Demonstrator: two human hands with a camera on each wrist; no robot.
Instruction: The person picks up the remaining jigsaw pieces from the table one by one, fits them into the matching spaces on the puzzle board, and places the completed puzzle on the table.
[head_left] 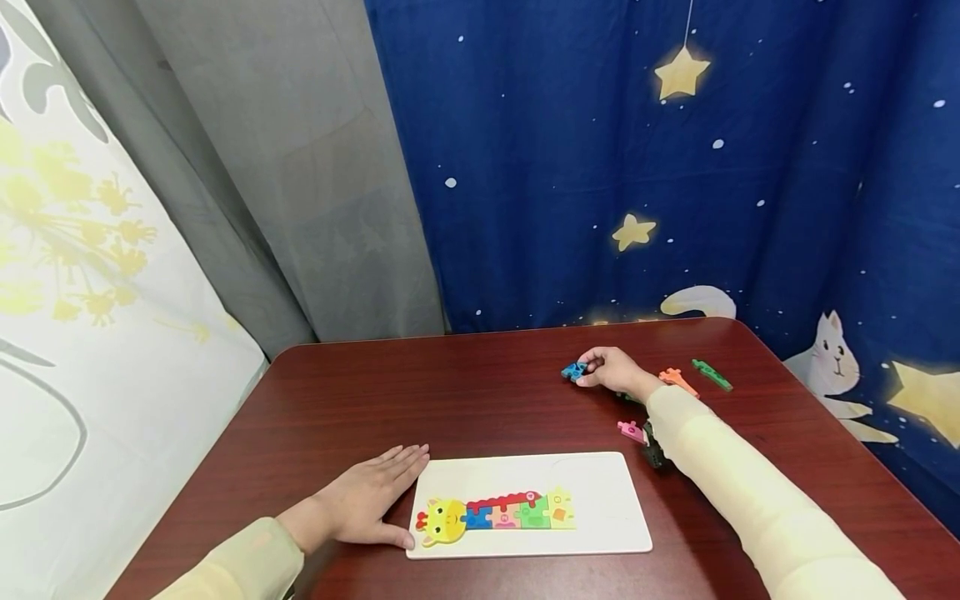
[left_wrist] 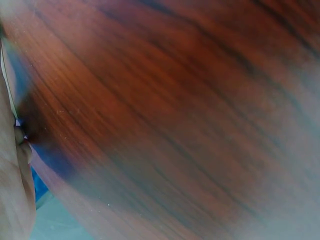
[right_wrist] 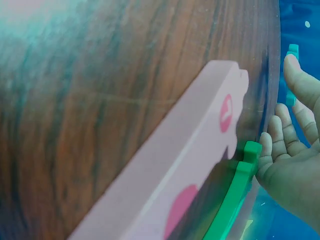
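A white puzzle board (head_left: 607, 504) lies on the table with a giraffe puzzle (head_left: 510, 512) partly laid out on it: a yellow head, colored neck blocks and a red mane strip. Flat beside the board's left edge, my left hand (head_left: 375, 496) has straight fingers, its thumb at the lower-left corner; only its side shows in the left wrist view. At the far right part of the table, my right hand (head_left: 611, 371) pinches a blue puzzle piece (head_left: 574, 372) between thumb and fingers. The right wrist view shows this piece (right_wrist: 293, 50) mostly hidden behind the thumb.
Around my right forearm lie loose pieces: pink (head_left: 632, 431), orange (head_left: 678, 382) and green (head_left: 711, 374). Another green piece (right_wrist: 231, 200) sits beyond the pink one in the right wrist view, partly hidden by my hand in the head view. Curtains (head_left: 540, 167) hang behind the table.
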